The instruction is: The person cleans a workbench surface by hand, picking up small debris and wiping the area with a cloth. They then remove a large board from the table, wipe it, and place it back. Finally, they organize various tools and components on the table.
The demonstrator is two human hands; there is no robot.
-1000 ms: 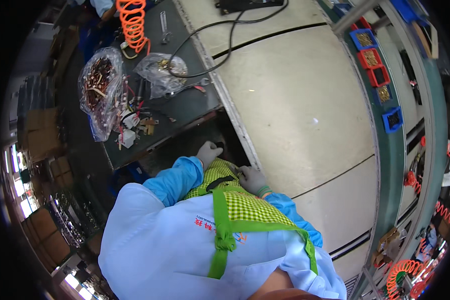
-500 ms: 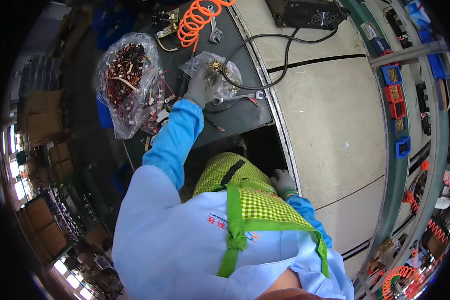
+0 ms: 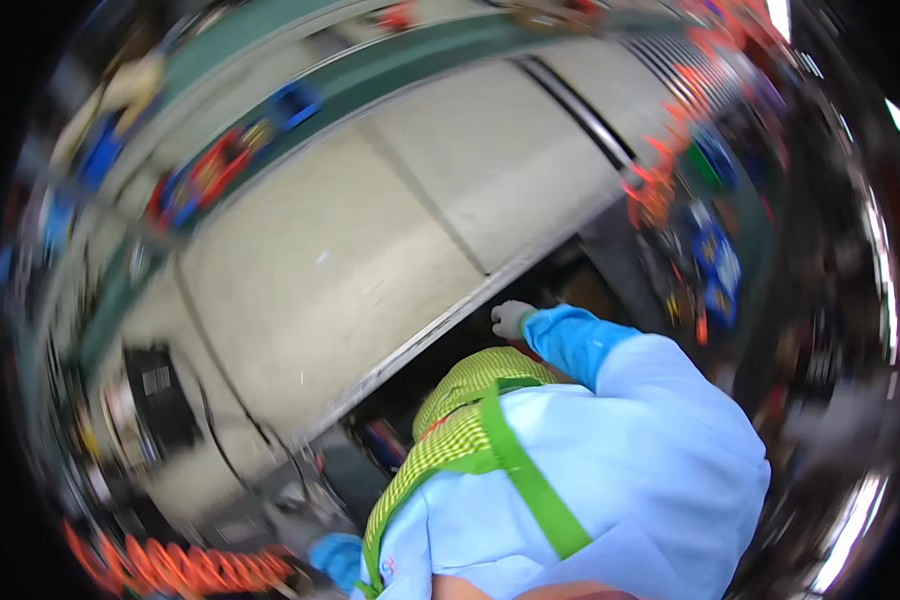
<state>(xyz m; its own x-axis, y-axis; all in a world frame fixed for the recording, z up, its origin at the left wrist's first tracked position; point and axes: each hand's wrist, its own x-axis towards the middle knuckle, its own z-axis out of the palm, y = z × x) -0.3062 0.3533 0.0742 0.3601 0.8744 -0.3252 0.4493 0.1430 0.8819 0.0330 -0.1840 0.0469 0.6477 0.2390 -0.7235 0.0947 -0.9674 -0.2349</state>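
Note:
My right hand point(image 3: 511, 318), in a grey-white glove and blue sleeve, is held over the dark gap beside the metal edge of the pale bench surface point(image 3: 390, 270). Its fingers look curled, and no object shows in them. At the lower left my left hand point(image 3: 305, 525) is smeared by motion, low over the grey worktop point(image 3: 245, 520). Blurred clear plastic point(image 3: 295, 500) seems to lie close to it. What that hand holds, if anything, cannot be made out.
A black box-shaped device point(image 3: 160, 395) with a black cable point(image 3: 215, 430) stands at left. An orange coiled hose point(image 3: 180, 568) crosses the lower left. Small bins point(image 3: 215, 175) line the far rail. To the right lie blurred tools point(image 3: 675, 290) and a blue package point(image 3: 717, 265).
The view has swung sharply to the right with my body. My right hand has lifted away from the apron's side; my left hand now appears at the lower left edge.

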